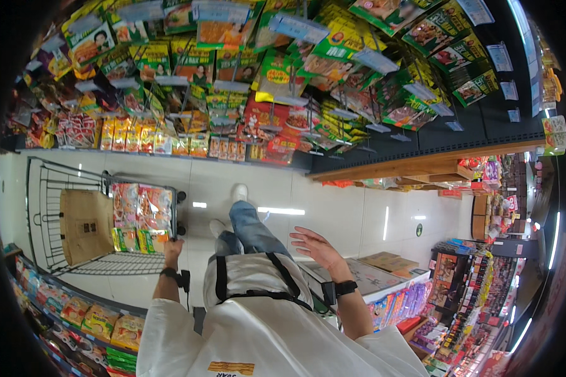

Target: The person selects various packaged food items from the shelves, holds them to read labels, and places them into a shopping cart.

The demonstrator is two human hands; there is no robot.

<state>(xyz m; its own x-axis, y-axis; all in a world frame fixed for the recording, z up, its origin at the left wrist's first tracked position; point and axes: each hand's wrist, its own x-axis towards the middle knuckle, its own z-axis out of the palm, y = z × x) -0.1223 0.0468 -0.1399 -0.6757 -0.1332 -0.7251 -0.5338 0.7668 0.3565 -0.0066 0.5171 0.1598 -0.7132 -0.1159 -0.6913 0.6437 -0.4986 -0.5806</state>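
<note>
My left hand [172,247] grips the near end of the handle bar of a wire shopping cart [99,264] to my left; the fingers are partly hidden. Inside the cart lie two rows of packets: larger pink and red snack packets [137,205] and smaller green and yellow packets [139,240]. Beside these packets, a brown cardboard piece [87,226] sits in the basket. In the air to the right of my legs is my right hand [316,247], fingers spread and holding nothing.
Ahead, a dark display rack [453,127] carries many hanging snack packets [278,75] with price tags. A lower shelf of bagged goods [96,320] runs behind the cart. At right stand a white display case [358,278] and flat cardboard boxes [389,261]. Pale tiles [339,212] cover the floor.
</note>
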